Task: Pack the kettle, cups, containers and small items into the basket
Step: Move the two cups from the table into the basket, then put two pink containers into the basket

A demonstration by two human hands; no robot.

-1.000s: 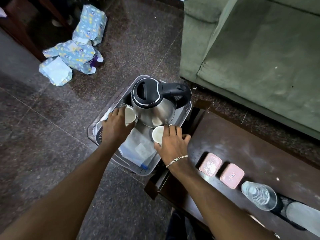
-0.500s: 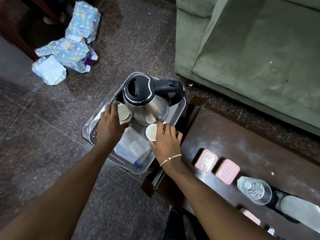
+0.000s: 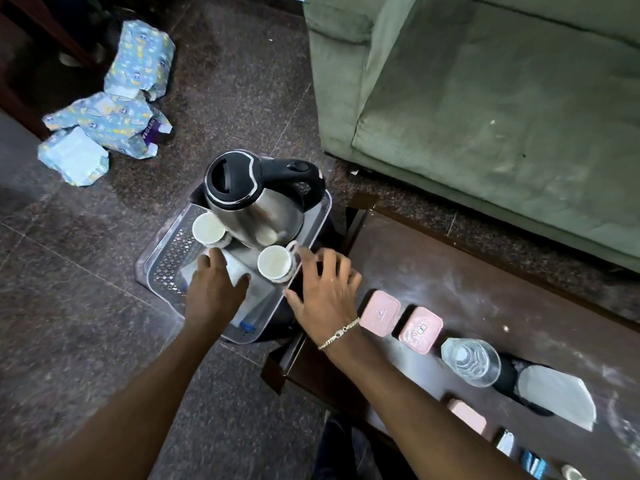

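A clear plastic basket (image 3: 166, 258) sits on the floor beside a dark wooden table (image 3: 467, 289). Inside it stand a steel kettle (image 3: 256, 209) with a black lid and two white cups: one at the kettle's left (image 3: 207, 230), one at its near right (image 3: 274, 263). A clear bag (image 3: 256, 299) lies on the basket's bottom. My left hand (image 3: 214, 292) hovers over the bag with fingers spread, holding nothing. My right hand (image 3: 325, 289) is spread and empty above the basket's right rim, just right of the near cup. Two pink containers (image 3: 379, 311) (image 3: 420, 329) wait on the table.
On the table also stand a clear glass (image 3: 471, 362), a black item with a white sheet (image 3: 554, 396), another pink container (image 3: 467, 415) and several small items at the near edge. A green sofa (image 3: 485, 98) is beyond. Patterned packs (image 3: 104, 112) lie on the floor far left.
Both hands have let go of the cups, which now stand in the basket beside the kettle. The hands have pulled back toward me with fingers spread.
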